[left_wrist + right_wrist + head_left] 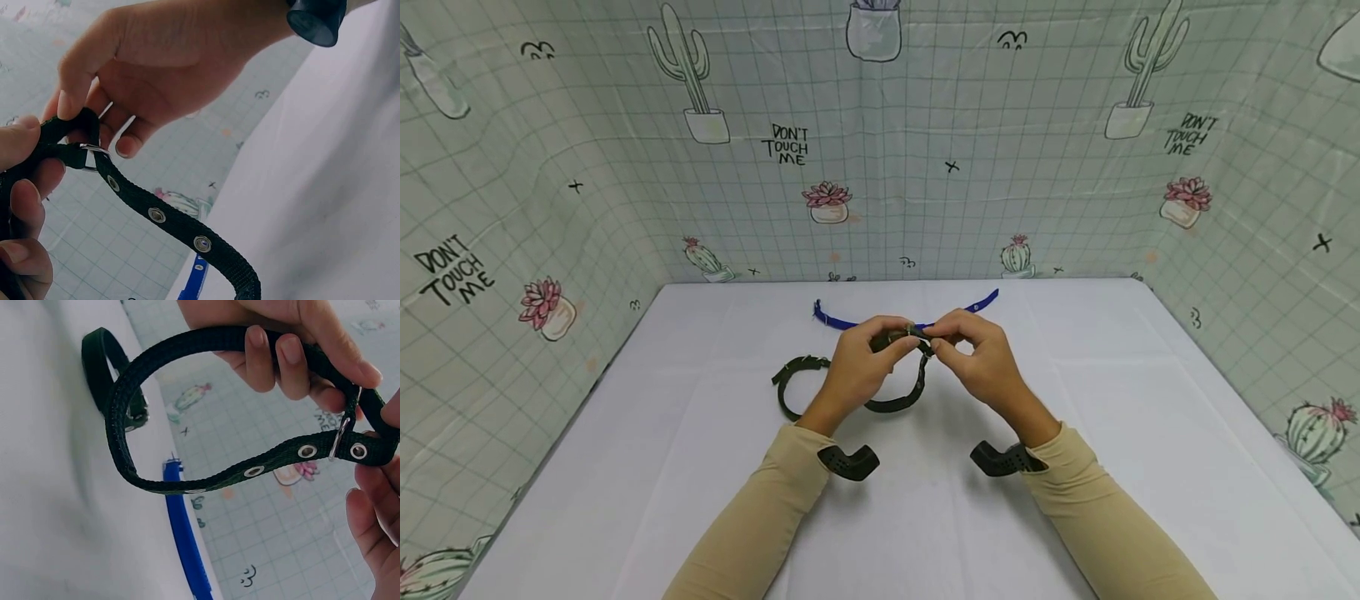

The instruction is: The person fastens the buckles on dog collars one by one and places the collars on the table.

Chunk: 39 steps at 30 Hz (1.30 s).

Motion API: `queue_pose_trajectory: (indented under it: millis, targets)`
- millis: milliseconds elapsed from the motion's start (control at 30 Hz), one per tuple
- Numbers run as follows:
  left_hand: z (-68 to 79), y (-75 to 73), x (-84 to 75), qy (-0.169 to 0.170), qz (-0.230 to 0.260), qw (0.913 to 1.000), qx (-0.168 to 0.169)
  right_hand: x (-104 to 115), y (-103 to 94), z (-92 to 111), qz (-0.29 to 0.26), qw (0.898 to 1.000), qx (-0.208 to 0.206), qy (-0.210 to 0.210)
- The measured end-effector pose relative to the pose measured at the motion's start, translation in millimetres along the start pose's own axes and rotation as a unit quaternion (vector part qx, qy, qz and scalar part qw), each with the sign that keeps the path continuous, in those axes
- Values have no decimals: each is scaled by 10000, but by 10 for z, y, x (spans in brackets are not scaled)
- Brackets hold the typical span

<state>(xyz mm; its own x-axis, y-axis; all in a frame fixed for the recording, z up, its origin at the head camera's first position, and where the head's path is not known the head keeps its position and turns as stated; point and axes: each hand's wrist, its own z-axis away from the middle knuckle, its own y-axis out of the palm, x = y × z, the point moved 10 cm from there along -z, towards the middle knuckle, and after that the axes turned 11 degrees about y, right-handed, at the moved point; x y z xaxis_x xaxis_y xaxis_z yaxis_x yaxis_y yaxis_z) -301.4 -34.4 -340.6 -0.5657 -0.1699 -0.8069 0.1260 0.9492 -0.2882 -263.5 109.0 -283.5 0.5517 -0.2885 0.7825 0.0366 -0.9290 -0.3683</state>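
Note:
Both hands work on a dark green dog collar, raised over the table and bent into a loop. My left hand grips the collar's thicker band close to the metal buckle. From the other side my right hand pinches the strap end, which is threaded through the buckle and folded back in a small bend. Metal-ringed eyelets run along the strap. A second dark green collar lies looped on the table, left of my left hand and partly behind the forearm.
A blue collar lies stretched out behind the hands, its middle hidden by them. White cloth covers the table, and a printed grid curtain hangs around its back and sides. A black wrist device sits at each cuff.

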Motion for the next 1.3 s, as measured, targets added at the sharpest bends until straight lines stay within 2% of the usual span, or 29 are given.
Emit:
queue_pose_trajectory:
  millis: [400,733,967,1100,1300]
  targets:
    - [30,0,1,142,129,9997,118,0,72,30,-38,9999,73,-119]
    - [7,9,-6,112,45,9995,294,-22,104,19,176,9998,-70,31]
    - [-4,26,-34,276,335,9985,325,-402,132,-15,138,9997,-166,105]
    - [-2,23,-37,279,232,9988,322,-442,149,-17,-11,9998,-68,166]
    - [-3,91,-62,445,-19,9970,635,-455,204,-15,-30,9994,156,297]
